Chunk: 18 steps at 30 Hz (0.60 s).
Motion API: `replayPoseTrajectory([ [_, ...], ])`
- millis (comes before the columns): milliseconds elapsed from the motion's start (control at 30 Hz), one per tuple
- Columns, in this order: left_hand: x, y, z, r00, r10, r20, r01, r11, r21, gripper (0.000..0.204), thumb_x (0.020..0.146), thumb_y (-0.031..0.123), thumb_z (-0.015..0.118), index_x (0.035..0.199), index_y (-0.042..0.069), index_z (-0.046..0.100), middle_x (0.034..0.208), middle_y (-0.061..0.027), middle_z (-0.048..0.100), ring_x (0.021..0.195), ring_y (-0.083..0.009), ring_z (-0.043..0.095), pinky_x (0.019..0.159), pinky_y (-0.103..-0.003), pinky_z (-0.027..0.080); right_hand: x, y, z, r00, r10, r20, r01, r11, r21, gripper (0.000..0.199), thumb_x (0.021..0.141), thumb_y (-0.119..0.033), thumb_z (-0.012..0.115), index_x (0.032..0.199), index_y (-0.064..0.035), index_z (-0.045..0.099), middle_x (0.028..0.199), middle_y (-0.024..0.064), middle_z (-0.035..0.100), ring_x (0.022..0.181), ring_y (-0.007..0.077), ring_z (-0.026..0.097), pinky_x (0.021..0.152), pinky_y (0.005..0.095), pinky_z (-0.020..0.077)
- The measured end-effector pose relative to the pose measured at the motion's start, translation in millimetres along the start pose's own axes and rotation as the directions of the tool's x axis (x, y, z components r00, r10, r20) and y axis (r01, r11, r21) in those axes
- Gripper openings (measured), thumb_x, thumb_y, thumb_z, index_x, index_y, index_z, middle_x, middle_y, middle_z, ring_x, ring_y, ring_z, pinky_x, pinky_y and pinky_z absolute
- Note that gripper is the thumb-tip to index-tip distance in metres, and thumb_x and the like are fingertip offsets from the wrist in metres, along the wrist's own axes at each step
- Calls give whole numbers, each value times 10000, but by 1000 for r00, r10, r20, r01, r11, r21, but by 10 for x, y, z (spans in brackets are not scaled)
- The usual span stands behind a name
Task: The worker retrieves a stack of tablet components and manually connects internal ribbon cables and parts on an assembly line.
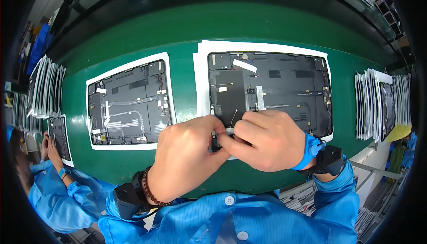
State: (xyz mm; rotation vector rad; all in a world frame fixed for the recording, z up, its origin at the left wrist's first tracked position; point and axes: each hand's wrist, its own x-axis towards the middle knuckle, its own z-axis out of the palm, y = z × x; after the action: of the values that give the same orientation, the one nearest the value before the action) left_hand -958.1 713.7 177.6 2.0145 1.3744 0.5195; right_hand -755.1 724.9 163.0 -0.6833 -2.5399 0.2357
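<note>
In front of me a black tablet housing (284, 84) lies inner side up on white sheets (203, 75). Both my hands meet over its near left corner. My left hand (187, 148) is closed, thumb and forefinger pinched at that corner. Close beside it, my right hand (267, 139) has its fingers bent and pressed together on the same spot. Whatever lies between the fingertips is mostly hidden. A thin dark red wire (233, 118) with a small light connector rises from between the hands. A white strip (245, 65) lies across the housing's far left part.
A second black housing (129, 101) lies on white paper to the left on the green table (187, 164). Upright paper-wrapped stacks stand at the left (46, 86) and right (369, 106). At far left, a co-worker's hands (51, 148) touch another dark panel (60, 137).
</note>
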Motion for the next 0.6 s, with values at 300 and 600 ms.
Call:
replayPoseTrajectory([
  [300,3,-17,18,999,35,13,-35,999,3,254,677,112,817,871,55,664,571,-84,567,513,-245,588,486,-365,459,-10,5,-60,998,9,65,-9,1000,3,188,704,-144,677,833,-14,633,767,30,461,677,155,545,467,294,494],
  [600,-55,24,38,996,15,-86,-25,994,-107,327,658,101,891,846,49,628,577,-34,492,450,-163,493,436,-292,384,-9,21,-100,991,77,105,-85,994,72,158,731,-129,676,839,-26,625,781,48,456,688,182,548,492,325,487],
])
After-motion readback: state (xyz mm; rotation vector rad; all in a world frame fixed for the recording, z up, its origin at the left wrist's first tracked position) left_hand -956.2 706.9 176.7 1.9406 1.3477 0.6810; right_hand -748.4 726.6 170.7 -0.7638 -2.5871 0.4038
